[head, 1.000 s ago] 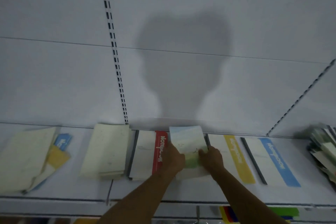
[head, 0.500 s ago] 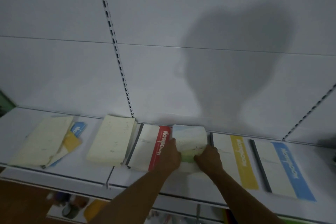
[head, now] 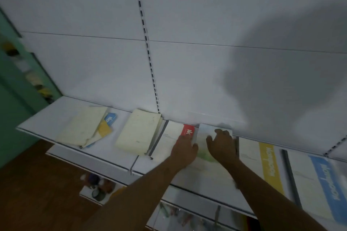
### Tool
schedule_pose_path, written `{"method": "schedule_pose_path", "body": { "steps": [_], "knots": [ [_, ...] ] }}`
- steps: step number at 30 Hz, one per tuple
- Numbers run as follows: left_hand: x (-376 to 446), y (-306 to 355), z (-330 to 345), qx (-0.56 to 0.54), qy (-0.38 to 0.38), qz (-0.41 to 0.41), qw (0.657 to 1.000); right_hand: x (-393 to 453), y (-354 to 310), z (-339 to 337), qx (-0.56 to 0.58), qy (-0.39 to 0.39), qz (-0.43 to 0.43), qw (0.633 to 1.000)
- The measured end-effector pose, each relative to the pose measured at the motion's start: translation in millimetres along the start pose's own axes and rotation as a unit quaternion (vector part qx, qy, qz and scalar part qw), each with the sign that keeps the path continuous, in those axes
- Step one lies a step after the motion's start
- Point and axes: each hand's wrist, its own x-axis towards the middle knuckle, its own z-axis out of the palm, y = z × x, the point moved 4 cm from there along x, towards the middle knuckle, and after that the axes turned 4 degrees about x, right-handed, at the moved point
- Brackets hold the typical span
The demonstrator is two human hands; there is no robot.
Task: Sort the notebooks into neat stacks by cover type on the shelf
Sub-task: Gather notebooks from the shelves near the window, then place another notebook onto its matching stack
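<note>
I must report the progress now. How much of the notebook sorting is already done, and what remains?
Looks done: the cream stack, red-band, yellow-band and blue-band notebooks lie side by side on the shelf. In hand: the left hand and right hand rest on the pale green-cover notebook, squaring it. Left: the untidy mixed pile at the left end.

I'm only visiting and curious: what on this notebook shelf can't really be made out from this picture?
All in the head view:
- Green-and-white notebook: the left hand and right hand cover much of its cover.
- Red-band notebook: its word is cut short by the left hand.
- Blue-band notebook: cut off by the right edge.
- Lower shelf items: too blurred to name.
</note>
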Motion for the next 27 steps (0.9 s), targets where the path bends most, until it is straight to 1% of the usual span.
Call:
{"method": "schedule_pose_path", "body": {
  "steps": [4, 6, 9, 13, 17, 19, 22, 25, 27],
  "knots": [
    [-8, -31, -68, 0.031, 0.052, -0.014, 0.998, 9, -86, 17, 0.017, -0.026, -0.122, 0.992],
    [-20, -60, -107, 0.051, 0.088, -0.041, 0.994, 5, -137, 31, 0.018, -0.045, -0.178, 0.983],
    [-49, -115, -166, 0.076, 0.123, -0.103, 0.984, -12, -220, 59, 0.001, -0.069, -0.258, 0.964],
    [-108, -197, -239, 0.074, 0.184, -0.201, 0.959, -56, -335, 110, -0.009, -0.120, -0.357, 0.926],
    [-181, -277, -296, 0.053, 0.233, -0.275, 0.931, -124, -438, 169, -0.051, -0.171, -0.452, 0.874],
    [-215, -316, -323, 0.056, 0.243, -0.304, 0.919, -160, -484, 197, -0.058, -0.190, -0.492, 0.848],
    [-263, -368, -358, 0.063, 0.239, -0.354, 0.902, -214, -542, 237, -0.060, -0.209, -0.539, 0.814],
    [-301, -409, -379, 0.052, 0.239, -0.388, 0.889, -254, -585, 270, -0.051, -0.241, -0.547, 0.800],
    [-319, -435, -386, 0.051, 0.240, -0.407, 0.880, -274, -608, 289, -0.061, -0.242, -0.565, 0.786]
  ]
}}
